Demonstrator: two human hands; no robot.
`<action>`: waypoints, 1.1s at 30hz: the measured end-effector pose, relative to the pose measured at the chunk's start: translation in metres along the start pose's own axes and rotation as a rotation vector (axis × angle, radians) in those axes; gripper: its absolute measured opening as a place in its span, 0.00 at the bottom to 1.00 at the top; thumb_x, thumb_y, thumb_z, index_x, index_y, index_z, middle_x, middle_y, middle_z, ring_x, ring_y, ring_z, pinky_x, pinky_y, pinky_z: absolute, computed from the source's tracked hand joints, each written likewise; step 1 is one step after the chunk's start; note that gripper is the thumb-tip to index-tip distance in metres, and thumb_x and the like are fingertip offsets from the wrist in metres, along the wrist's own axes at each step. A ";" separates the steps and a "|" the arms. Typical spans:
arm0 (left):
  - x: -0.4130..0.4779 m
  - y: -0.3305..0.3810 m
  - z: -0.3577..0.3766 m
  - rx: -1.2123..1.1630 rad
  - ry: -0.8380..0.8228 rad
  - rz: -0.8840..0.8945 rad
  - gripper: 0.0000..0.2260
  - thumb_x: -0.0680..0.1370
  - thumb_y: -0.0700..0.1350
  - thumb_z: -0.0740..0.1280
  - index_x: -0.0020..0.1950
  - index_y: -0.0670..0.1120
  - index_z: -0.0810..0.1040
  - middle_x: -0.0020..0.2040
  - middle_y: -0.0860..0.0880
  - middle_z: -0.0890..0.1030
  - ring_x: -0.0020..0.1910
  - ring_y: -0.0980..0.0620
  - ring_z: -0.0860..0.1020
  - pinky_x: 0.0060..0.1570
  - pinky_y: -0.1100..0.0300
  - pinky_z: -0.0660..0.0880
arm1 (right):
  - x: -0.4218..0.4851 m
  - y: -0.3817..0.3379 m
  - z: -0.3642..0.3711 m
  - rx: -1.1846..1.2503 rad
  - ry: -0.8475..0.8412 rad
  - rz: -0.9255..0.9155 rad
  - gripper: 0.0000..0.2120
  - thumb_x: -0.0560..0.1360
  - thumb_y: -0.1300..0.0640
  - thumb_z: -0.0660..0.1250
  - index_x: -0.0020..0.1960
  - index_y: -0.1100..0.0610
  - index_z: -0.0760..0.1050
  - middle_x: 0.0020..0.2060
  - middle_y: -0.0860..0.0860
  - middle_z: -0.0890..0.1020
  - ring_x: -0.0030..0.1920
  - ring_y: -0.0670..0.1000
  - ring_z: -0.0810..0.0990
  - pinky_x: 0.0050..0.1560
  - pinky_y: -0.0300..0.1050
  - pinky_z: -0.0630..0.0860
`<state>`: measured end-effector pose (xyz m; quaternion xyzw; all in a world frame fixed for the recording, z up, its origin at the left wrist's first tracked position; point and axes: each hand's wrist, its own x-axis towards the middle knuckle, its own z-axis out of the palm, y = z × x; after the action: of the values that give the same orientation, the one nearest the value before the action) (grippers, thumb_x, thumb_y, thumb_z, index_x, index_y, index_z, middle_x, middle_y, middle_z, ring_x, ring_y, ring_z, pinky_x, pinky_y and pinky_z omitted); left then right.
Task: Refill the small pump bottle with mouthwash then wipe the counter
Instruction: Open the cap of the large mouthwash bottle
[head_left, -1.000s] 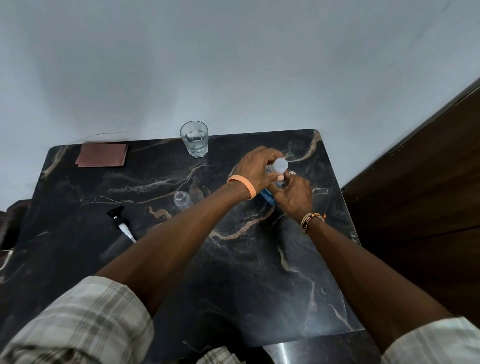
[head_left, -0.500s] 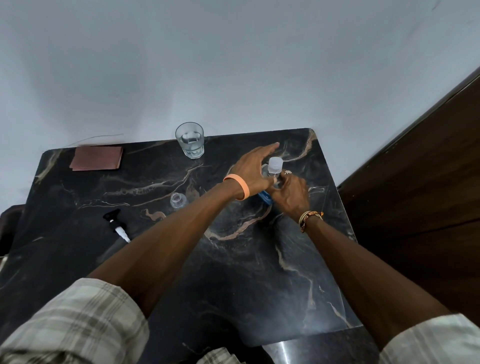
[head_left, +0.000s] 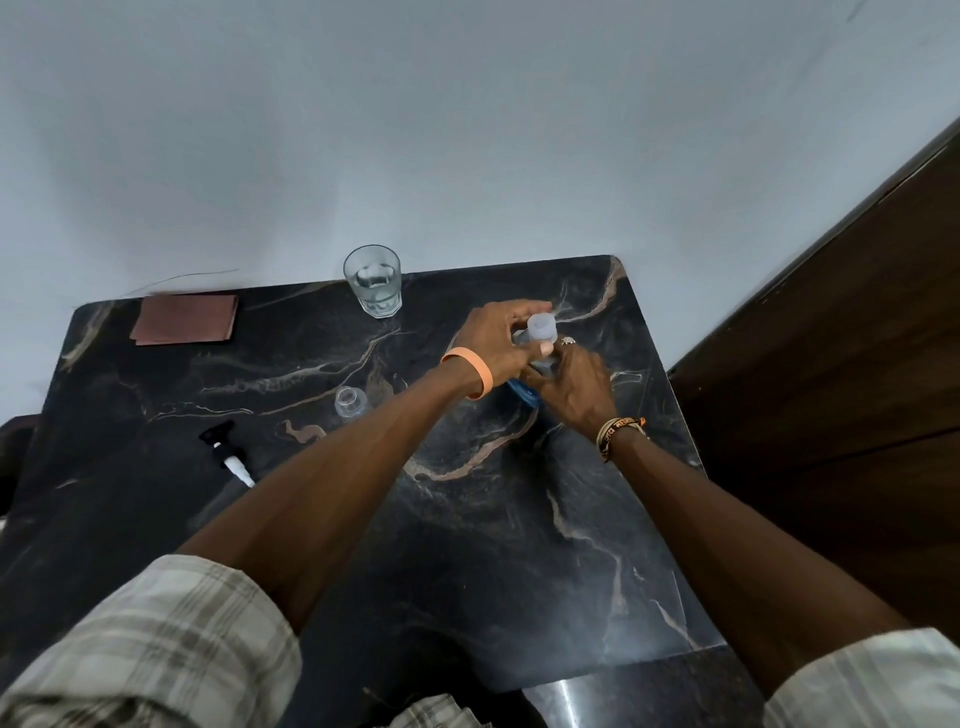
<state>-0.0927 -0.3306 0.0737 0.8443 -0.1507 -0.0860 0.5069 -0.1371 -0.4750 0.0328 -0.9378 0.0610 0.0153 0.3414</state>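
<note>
Here, left hand (head_left: 498, 347) pinches cap (head_left: 542, 327), right hand (head_left: 574, 388) grips bottle (head_left: 523, 393); writing illegible.

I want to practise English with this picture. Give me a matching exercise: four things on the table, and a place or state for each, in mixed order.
1. pump head
2. small bottle
3. brown cloth
4. mouthwash bottle cap

a. gripped by the left hand
b. folded, far left corner
c. open, standing upright
d. lying on its side

Pairs: 1-d, 2-c, 3-b, 4-a
</note>
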 end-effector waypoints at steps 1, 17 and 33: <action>-0.001 0.001 -0.001 -0.001 0.014 0.008 0.22 0.67 0.45 0.78 0.60 0.49 0.79 0.57 0.49 0.82 0.55 0.52 0.80 0.56 0.51 0.79 | 0.000 0.000 -0.001 -0.007 -0.015 -0.019 0.30 0.71 0.41 0.73 0.66 0.56 0.72 0.58 0.55 0.81 0.55 0.55 0.81 0.54 0.55 0.80; -0.019 0.051 0.015 0.010 0.160 0.208 0.17 0.64 0.46 0.79 0.51 0.48 0.81 0.48 0.51 0.80 0.46 0.55 0.79 0.44 0.65 0.77 | -0.056 -0.019 -0.071 0.156 0.414 -0.274 0.21 0.73 0.57 0.62 0.65 0.60 0.77 0.54 0.57 0.79 0.51 0.50 0.77 0.49 0.29 0.73; -0.090 -0.019 0.114 0.305 -0.113 -0.171 0.11 0.68 0.39 0.71 0.48 0.49 0.80 0.48 0.45 0.80 0.47 0.44 0.78 0.47 0.53 0.76 | -0.124 0.059 -0.006 0.206 0.056 0.126 0.14 0.75 0.59 0.65 0.56 0.46 0.82 0.43 0.39 0.84 0.45 0.38 0.82 0.46 0.35 0.78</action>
<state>-0.2081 -0.3862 0.0023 0.9151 -0.1177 -0.1522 0.3545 -0.2676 -0.5111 0.0085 -0.8922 0.1306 0.0041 0.4323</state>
